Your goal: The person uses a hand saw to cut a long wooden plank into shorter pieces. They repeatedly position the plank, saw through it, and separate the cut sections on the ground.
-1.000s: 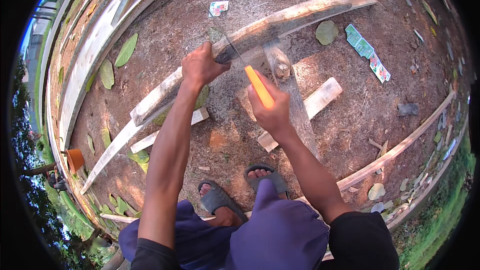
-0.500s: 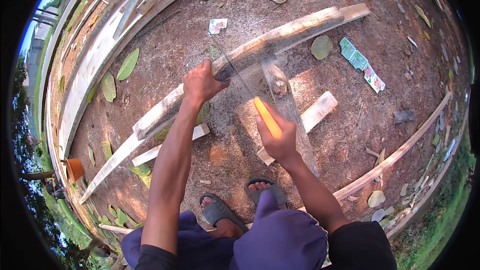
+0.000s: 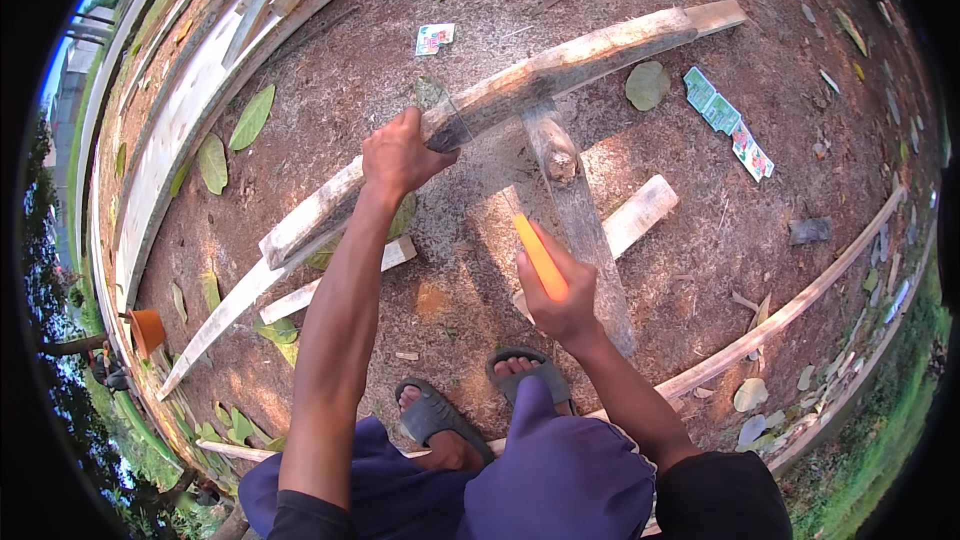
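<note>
My right hand (image 3: 562, 292) is wrapped round the orange handle of a handsaw (image 3: 540, 258). The saw's thin blade runs up and left from the handle and crosses a long wooden beam (image 3: 500, 92). My left hand (image 3: 402, 155) grips that beam just left of the blade, fingers over its far side and thumb on the near side. Beneath the beam lies another long board (image 3: 225, 310), whose pale end sticks out at lower left. A dark plank (image 3: 572, 210) extends from under the beam towards me, right of the saw.
A short wood offcut (image 3: 640, 215) lies under the dark plank, and another (image 3: 290, 305) below the beam. Long boards (image 3: 165, 180) are stacked at left, near an orange pot (image 3: 147, 333). A long strip (image 3: 790, 325) lies at right. My sandalled feet (image 3: 440, 415) stand nearby.
My right hand has drawn the saw slightly back towards me, down and away from the beam. My left hand keeps its grip on the beam.
</note>
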`<control>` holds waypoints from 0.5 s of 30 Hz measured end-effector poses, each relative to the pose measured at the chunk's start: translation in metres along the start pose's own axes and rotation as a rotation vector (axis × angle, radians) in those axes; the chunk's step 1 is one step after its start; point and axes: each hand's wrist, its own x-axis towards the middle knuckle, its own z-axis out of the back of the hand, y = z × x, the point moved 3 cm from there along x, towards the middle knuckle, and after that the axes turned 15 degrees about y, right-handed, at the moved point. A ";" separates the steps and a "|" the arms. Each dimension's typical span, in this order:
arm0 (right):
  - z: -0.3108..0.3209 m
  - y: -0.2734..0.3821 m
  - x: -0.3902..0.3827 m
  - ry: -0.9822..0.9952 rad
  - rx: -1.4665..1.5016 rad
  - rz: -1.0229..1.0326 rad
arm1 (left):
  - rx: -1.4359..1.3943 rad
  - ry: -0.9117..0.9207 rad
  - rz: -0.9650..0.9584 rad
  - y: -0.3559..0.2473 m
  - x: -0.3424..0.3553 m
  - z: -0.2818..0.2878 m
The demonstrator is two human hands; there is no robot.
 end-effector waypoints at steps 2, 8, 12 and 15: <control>-0.022 0.003 0.107 0.002 0.039 -0.020 | 0.000 -0.030 -0.008 -0.002 -0.001 -0.004; -0.021 0.008 0.068 -0.013 0.098 -0.061 | 0.049 0.016 0.015 0.004 -0.009 0.000; 0.013 -0.009 -0.067 0.068 -0.034 -0.109 | -0.067 0.048 0.006 0.008 0.002 -0.004; 0.003 0.000 -0.052 0.078 -0.013 -0.112 | 0.022 -0.017 0.014 0.009 -0.005 -0.009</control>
